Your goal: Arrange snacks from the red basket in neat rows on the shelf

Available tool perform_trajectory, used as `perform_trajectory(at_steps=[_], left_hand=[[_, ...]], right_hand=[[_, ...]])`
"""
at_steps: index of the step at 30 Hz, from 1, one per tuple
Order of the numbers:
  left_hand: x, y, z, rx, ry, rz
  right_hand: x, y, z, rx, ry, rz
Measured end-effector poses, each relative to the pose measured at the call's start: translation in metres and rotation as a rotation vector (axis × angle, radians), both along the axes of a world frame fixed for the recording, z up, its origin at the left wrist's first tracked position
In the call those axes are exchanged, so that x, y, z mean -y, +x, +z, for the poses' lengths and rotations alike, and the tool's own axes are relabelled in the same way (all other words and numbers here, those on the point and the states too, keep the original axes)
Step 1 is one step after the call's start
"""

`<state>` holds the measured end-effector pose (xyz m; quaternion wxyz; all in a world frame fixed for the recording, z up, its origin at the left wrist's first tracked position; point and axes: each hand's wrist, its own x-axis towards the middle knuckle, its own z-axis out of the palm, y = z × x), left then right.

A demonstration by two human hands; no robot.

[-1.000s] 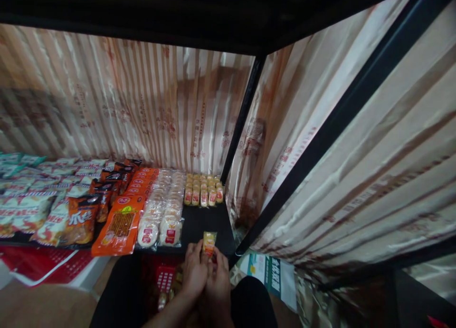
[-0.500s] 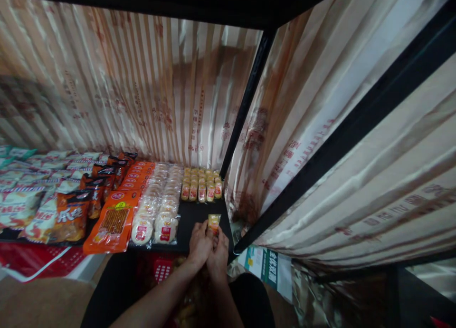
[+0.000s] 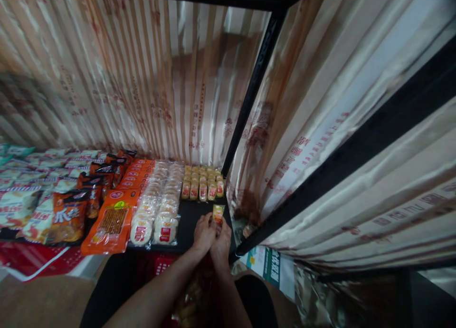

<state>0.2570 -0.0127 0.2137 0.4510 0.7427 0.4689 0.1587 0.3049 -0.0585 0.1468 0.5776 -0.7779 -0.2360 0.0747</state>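
My left hand (image 3: 203, 233) and my right hand (image 3: 221, 242) are pressed together over the front right of a black shelf (image 3: 190, 218). Between their fingertips they pinch a small yellow snack packet (image 3: 217, 213), held upright. Just beyond it lie several rows of the same small yellow packets (image 3: 202, 185) at the back right corner. To the left of my hands lie white round cakes in clear wrappers (image 3: 156, 209).
Orange pretzel-stick bags (image 3: 112, 221), dark orange snack bags (image 3: 71, 214) and pale bags (image 3: 21, 199) fill the shelf leftward. Striped satin curtain (image 3: 142, 81) backs the shelf. A black upright post (image 3: 249, 100) stands at the right. A red basket (image 3: 164, 266) sits below.
Both hands have moved forward and up over the shelf, carrying the yellow packet closer to the rows at the back. The view has tilted up slightly.
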Motion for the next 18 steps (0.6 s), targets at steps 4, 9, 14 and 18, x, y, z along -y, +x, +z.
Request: perform_trajectory(at_steps=[4, 9, 14, 18], left_hand=[[-0.007, 0.007, 0.0, 0.032, -0.003, -0.001], [-0.016, 0.016, 0.002, 0.02, 0.017, -0.018], [-0.024, 0.028, -0.007, 0.027, 0.061, -0.031], [-0.028, 0.034, -0.01, 0.035, 0.081, -0.018]], right_hand=[[-0.009, 0.009, -0.002, 0.03, -0.011, -0.004], [-0.021, 0.021, -0.008, 0.069, 0.0, -0.042], [-0.029, 0.03, -0.008, 0.1, 0.018, -0.067], [-0.035, 0.035, -0.005, 0.067, 0.0, -0.054]])
